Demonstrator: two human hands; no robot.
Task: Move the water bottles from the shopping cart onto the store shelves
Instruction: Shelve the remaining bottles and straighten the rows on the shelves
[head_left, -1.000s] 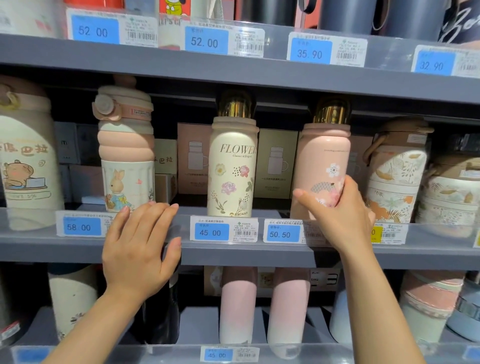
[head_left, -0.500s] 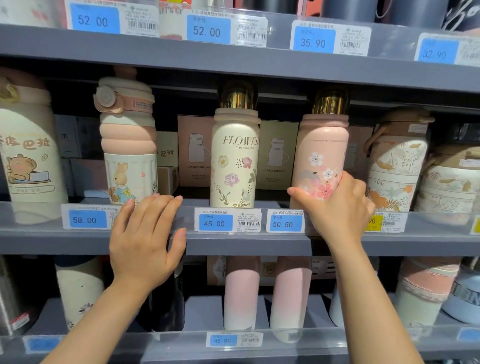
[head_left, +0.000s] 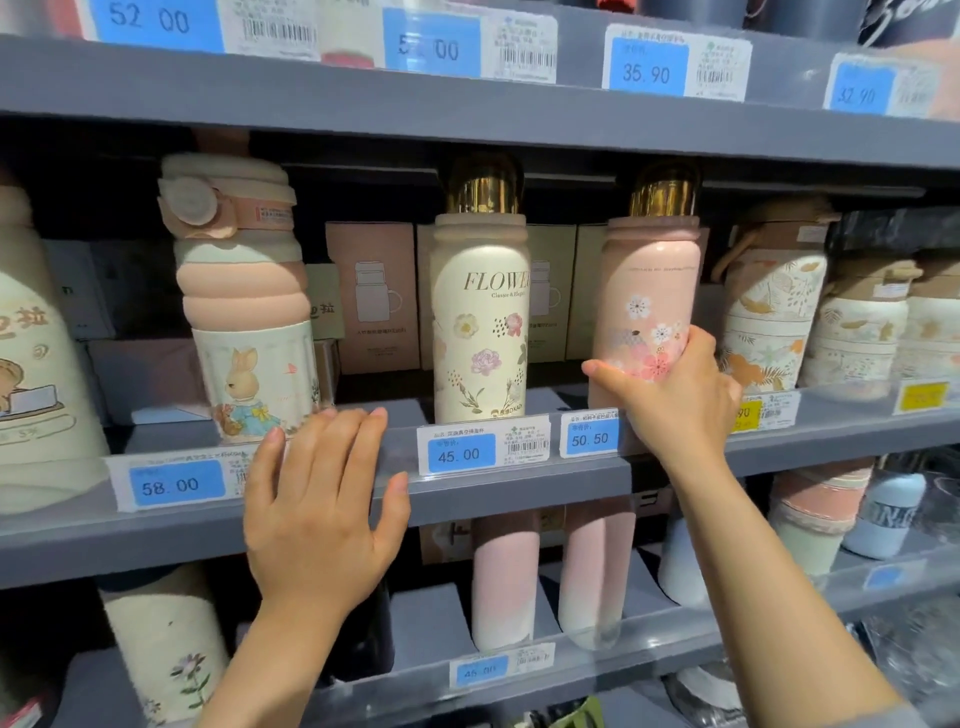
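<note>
A pink flowered bottle (head_left: 647, 291) with a gold cap stands upright on the middle shelf (head_left: 509, 491). My right hand (head_left: 675, 397) grips its lower part, thumb on the left side. To its left stands a cream bottle marked FLOWER (head_left: 480, 322), also gold-capped. My left hand (head_left: 324, 512) lies flat with straight fingers against the clear front rail of the same shelf, just below a peach bottle with a rabbit picture (head_left: 249, 317). The shopping cart is out of view.
Floral lidded containers (head_left: 774, 306) stand right of the pink bottle, a large cream bottle (head_left: 36, 353) at far left. Boxes (head_left: 371, 296) line the back. The upper shelf (head_left: 467, 109) hangs close above the caps. Pink-and-white bottles (head_left: 504, 577) fill the lower shelf.
The pink bottle has been turned in my right hand, so more of its flower print faces front. The camera has shifted slightly. My left hand stays on the rail.
</note>
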